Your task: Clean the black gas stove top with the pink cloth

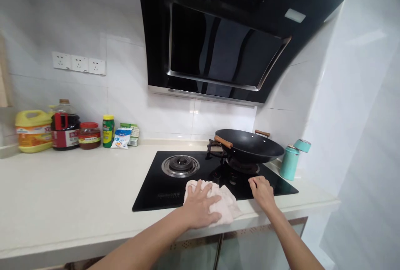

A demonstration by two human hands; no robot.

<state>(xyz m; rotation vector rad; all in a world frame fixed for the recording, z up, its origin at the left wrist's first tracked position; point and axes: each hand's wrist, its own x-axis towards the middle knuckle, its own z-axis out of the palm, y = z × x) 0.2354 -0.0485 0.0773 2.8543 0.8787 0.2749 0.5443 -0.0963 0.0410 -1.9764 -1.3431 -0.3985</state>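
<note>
My left hand presses a pale pink cloth against the front edge of the black gas cooktop, its fingers spread over the fabric. Part of the cloth lies bunched over the counter edge. To the right, my right hand is loosely closed above the cooktop's front edge, with nothing visible in it. Two control knobs sit between and beyond the hands. A black wok with wooden handles rests over the right burner, just behind my right hand. The left burner is bare.
A turquoise flask with a turquoise cup-like piece stands right of the wok. Along the back left are a yellow jug, a dark sauce bottle, a red-lidded jar, a green shaker and packets. A range hood overhangs.
</note>
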